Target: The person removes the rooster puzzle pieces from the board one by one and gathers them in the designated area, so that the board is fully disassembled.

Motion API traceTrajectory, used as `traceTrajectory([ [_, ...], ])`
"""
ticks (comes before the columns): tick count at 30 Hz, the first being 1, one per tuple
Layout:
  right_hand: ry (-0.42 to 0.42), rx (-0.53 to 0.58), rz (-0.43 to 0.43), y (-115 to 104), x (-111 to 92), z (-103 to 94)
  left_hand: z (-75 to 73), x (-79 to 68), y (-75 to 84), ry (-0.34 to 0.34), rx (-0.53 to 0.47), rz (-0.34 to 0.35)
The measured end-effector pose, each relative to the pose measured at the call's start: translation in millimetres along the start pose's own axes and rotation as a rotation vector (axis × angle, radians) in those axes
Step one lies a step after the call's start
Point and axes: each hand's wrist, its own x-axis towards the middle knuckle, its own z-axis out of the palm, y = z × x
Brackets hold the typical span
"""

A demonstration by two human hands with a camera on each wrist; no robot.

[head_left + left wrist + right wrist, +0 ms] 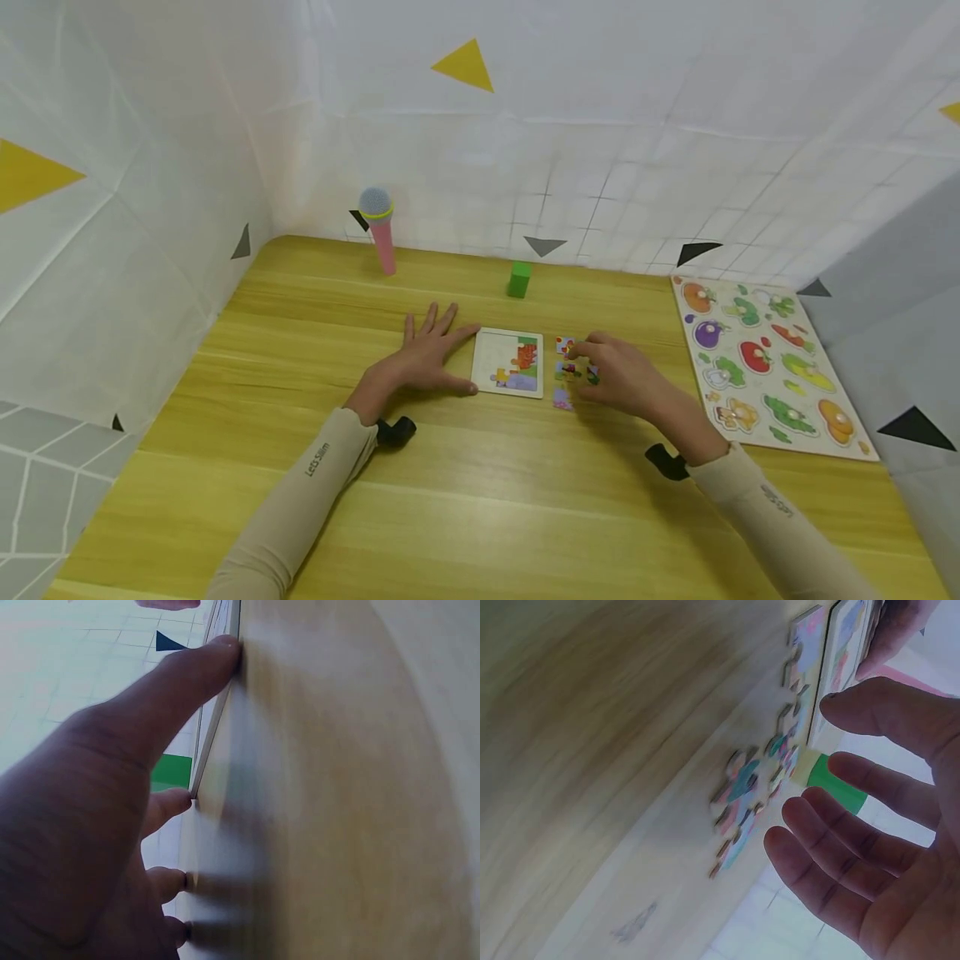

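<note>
Left hand [423, 360]: mine, spread flat on the table [480, 500], thumb tip against the near left edge of the puzzle tray [508, 362], likely to steady it.
Right hand [618, 375]: mine, fingers loosely apart and bent, hovering over the loose puzzle pieces [570, 372]; holding nothing that I can see.
Pieces: scattered just right of the tray.
Tray: partly filled.
Farther out: green block [519, 279], toy microphone [378, 227], peg puzzle board [765, 362].
</note>
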Motion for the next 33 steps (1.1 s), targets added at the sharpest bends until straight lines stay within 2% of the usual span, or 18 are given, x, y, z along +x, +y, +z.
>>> traceTrajectory([
  [18, -0.034, 0.066, -0.059, -36.6, 22.3, 7.3, -0.7, -1.6, 2.3, -0.006, 0.016, -0.016],
  [33, 0.002, 0.084, -0.19, -60.5, 40.8, 19.2, -1.7, -1.4, 2.4, 0.002, 0.002, 0.0],
])
